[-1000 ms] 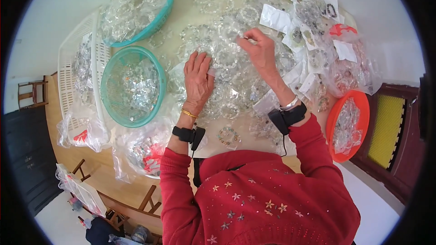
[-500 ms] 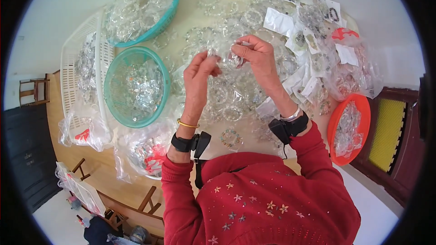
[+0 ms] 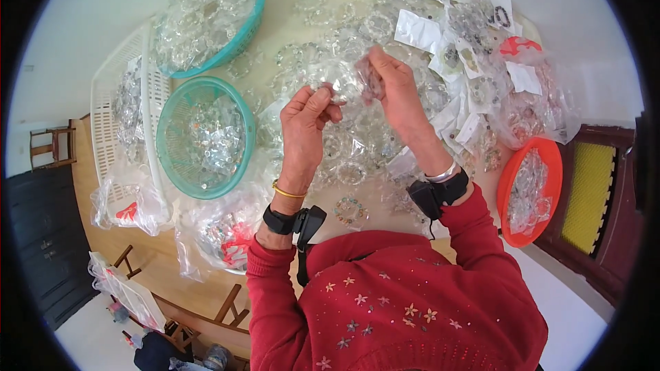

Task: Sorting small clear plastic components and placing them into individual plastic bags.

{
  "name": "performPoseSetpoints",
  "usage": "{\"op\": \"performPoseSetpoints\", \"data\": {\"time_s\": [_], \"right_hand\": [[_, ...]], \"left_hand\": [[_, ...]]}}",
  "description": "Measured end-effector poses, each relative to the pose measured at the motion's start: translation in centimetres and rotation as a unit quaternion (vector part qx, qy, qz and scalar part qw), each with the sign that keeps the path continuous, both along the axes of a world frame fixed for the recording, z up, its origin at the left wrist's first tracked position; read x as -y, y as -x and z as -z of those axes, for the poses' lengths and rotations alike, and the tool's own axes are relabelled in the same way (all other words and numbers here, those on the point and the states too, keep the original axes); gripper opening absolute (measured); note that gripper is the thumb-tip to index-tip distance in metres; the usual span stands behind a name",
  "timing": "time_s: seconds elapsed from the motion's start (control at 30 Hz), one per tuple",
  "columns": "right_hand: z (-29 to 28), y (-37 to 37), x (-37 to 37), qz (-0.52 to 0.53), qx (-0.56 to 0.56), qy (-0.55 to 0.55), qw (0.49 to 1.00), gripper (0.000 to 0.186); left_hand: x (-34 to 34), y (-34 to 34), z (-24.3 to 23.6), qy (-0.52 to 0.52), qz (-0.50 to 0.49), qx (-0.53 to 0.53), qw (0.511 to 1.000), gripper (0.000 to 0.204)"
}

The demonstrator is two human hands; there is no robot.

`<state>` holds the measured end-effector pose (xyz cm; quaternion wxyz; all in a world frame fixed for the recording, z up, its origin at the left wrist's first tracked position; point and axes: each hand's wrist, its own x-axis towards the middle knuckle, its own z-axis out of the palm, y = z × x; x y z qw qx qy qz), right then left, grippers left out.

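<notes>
My left hand (image 3: 311,113) is raised over a heap of small clear bags of bead bracelets (image 3: 344,151), its thumb and fingers pinched on a crinkled clear plastic bag (image 3: 333,72). Just to its right, my right hand (image 3: 395,89) has thumb and fingers closed on the same clear plastic or one beside it; I cannot tell which, as the fingertips are blurred. A bracelet of coloured beads (image 3: 350,211) in clear plastic lies near the table's front edge. White packets (image 3: 417,31), some with darker bracelets, lie to the right of the heap.
At left are two teal baskets (image 3: 249,120) of clear bags, a white basket (image 3: 103,110) and a plastic bag (image 3: 213,227) with red printing. A red basket (image 3: 548,158) and another large bag (image 3: 543,106) are at right. Chairs (image 3: 51,144) stand on the floor beyond.
My left hand has risen from the heap and now grips clear plastic. My right hand first came down beside it, then moved slightly up and outward, fingers turning on the plastic.
</notes>
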<state>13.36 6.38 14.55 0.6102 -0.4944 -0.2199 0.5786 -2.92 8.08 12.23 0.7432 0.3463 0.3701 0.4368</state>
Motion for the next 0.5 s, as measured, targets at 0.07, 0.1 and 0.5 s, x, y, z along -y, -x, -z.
{"op": "performPoseSetpoints", "data": {"time_s": [0.07, 0.1, 0.5], "right_hand": [[-0.2, 0.3, 0.1, 0.017, -0.023, -0.004, 1.000, 0.015], [0.0, 0.6, 0.1, 0.001, 0.009, -0.014, 1.000, 0.015], [0.4, -0.7, 1.0, -0.073, 0.175, 0.037, 0.981, 0.019]], "left_hand": [[-0.1, -0.1, 0.1, -0.001, -0.015, 0.002, 1.000, 0.017], [-0.1, -0.1, 0.1, 0.000, -0.015, -0.004, 1.000, 0.017], [-1.0, -0.1, -0.4, 0.005, -0.013, -0.084, 0.996, 0.014]]}}
